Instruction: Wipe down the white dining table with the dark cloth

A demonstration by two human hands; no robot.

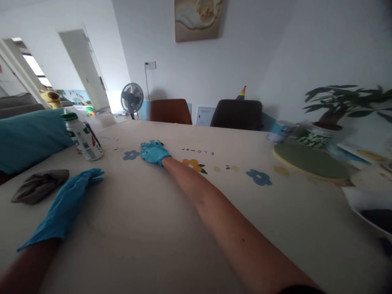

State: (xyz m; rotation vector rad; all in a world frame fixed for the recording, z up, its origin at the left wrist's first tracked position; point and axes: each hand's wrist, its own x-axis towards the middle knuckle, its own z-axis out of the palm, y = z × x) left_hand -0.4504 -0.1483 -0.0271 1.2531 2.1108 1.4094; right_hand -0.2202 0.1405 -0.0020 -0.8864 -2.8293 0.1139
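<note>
My right hand [154, 152], in a blue glove, is pressed down on the pale tabletop [147, 228] beside a printed blue flower. Its fingers are curled, and a small dark edge shows past them; what lies under the palm is hidden. Also gloved in blue, my left hand [78, 190] rests low over the table on the left with fingers stretched forward and nothing visible in them. Close to its left lies a crumpled grey-brown cloth [41, 185]. A white bottle with a green cap [82, 136] stands beyond the left hand.
On the right are a round green mat [309, 160], a potted plant [317, 134], a blue-and-white container [280, 130] and a white open holder [367, 204]. A brown chair [170, 111] and a dark chair [237, 114] stand at the far edge. Behind is a fan [132, 98].
</note>
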